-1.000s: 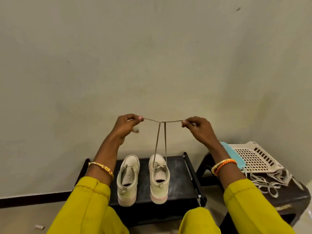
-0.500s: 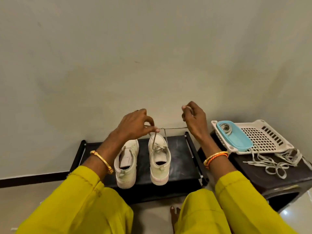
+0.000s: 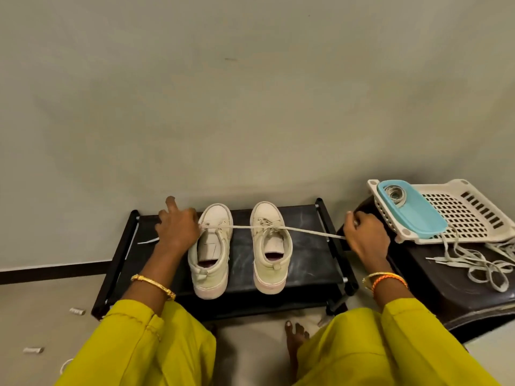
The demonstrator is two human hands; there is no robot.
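Two pale cream sneakers stand side by side on a low black rack (image 3: 306, 263), toes toward the wall. The right sneaker (image 3: 271, 246) carries a beige shoelace (image 3: 312, 232) that is stretched sideways in a taut line across both shoes. My left hand (image 3: 177, 225) pinches one end of the lace above the left sneaker (image 3: 210, 252), with the index finger raised. My right hand (image 3: 363, 236) grips the other end past the rack's right edge.
A dark stool (image 3: 434, 296) at the right carries a cream perforated tray (image 3: 462, 215), a light blue dish (image 3: 418, 215) with a coiled lace, and loose laces (image 3: 479, 266). The wall is close behind the rack. A bare foot (image 3: 295, 338) rests on the floor below.
Both hands have come down from high above the shoes and pulled apart sideways. The lace, which rose in two strands, now lies flat and tight across the right sneaker.
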